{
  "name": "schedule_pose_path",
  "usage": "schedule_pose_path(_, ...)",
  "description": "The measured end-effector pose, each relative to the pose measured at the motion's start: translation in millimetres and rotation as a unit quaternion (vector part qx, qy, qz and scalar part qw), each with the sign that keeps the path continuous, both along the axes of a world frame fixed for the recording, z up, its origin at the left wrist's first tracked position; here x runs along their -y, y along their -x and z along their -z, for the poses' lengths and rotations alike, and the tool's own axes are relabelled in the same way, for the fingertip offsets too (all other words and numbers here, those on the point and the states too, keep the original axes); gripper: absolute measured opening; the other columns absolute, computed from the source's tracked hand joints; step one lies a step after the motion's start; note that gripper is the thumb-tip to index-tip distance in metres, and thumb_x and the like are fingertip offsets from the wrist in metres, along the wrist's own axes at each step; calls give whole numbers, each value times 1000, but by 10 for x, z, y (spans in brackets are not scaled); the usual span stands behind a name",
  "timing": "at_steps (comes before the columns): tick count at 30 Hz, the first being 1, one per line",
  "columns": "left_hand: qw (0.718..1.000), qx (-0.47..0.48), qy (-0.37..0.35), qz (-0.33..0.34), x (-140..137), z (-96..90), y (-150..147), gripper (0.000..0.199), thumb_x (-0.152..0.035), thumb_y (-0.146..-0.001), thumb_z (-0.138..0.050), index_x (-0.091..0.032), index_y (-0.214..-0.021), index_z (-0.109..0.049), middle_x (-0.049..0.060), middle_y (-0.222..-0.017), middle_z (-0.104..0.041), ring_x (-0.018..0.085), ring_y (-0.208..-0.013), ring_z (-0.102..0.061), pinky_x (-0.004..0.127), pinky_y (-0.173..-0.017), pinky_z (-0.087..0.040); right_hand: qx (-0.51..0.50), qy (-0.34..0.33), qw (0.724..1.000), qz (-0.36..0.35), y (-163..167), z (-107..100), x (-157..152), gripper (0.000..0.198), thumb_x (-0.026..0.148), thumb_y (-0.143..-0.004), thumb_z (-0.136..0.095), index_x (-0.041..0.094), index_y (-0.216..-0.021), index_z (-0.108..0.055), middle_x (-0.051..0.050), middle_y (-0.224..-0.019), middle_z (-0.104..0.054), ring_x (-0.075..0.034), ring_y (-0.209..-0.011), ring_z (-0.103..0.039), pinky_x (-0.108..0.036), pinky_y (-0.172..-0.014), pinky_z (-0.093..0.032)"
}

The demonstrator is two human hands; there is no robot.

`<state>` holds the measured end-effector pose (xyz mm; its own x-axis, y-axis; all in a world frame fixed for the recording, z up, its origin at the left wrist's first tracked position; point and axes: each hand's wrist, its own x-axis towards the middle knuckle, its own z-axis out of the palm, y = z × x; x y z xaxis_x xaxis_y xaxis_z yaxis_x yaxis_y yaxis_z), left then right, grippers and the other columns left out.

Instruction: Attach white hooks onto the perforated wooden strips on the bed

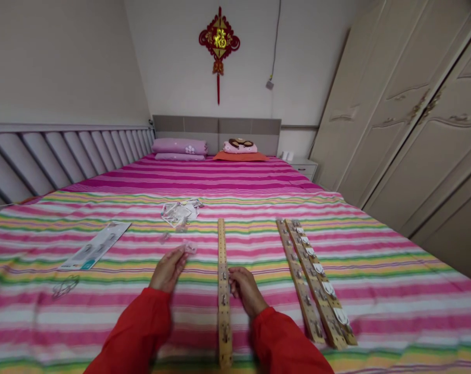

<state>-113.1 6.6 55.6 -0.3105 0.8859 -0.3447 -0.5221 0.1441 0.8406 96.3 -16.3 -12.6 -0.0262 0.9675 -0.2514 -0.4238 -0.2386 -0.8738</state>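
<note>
My left hand [168, 269] pinches a small clear plastic bag [190, 248], with a tiny metal piece showing inside it. To its right, a narrow wooden strip [222, 244] with rows of holes lies lengthwise on the bed. Several small metal fittings [224, 299] sit along its nearer half. Beside the strip's right edge is my right hand [245, 291], its fingers curled and pressed together close to one fitting. Whatever those fingertips hold is too small to name. More little clear bags [183, 227] lie just beyond my left hand.
Several similar wooden strips [298, 272] with metal fittings lie to the right, some with white pieces. At left are a flat clear package [99, 245] and thin loops [66, 285]. A pile of plastic packaging [181, 211] lies farther back. The striped bedsheet [142, 311] has slight wrinkles.
</note>
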Motion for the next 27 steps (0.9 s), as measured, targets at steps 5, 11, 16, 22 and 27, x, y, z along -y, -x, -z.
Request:
schedule_pose_path(5,981,187,40,36,190,4,-367,14,-3,-82,-55,-14,-80,-63,1,-67,-67,7,-57,-65,14,-51,-51,-38,-8,999,14,-16,14,-4,22,24,-55,-60,15,-75,-58,6,-46,-56,-6,-29,-38,-17,-28,-22)
schedule_pose_path(11,939,343,10,24,330,-20,-632,21,-6,-90,-44,-15,-83,-62,-1,-67,-67,5,-59,-65,13,-53,-52,-56,-12,998,16,-22,7,12,24,26,-56,-65,15,-76,-58,5,-46,-57,-5,-30,-38,-17,-29,-22)
schedule_pose_path(16,956,288,44,27,403,5,-722,16,-5,-87,-49,-14,-85,-62,1,-70,-70,8,-60,-67,15,-52,-53,-66,-19,998,7,-33,13,16,26,25,-54,-68,15,-76,-59,4,-46,-58,-6,-30,-39,-17,-30,-22)
schedule_pose_path(22,979,201,24,38,420,65,-791,13,-4,-81,-57,-14,-87,-63,3,-76,-71,9,-65,-68,15,-58,-54,-75,-64,994,36,-47,-40,92,27,27,-57,-77,13,-78,-67,2,-54,-61,-4,-35,-38,-18,-35,-22)
schedule_pose_path(27,986,150,7,77,467,107,-946,13,-6,-72,-69,-15,-78,-63,3,-77,-71,8,-69,-67,15,-61,-51,-52,-102,993,42,8,-232,178,28,33,-60,-78,16,-82,-73,-1,-62,-64,-10,-49,-49,-21,-43,-34)
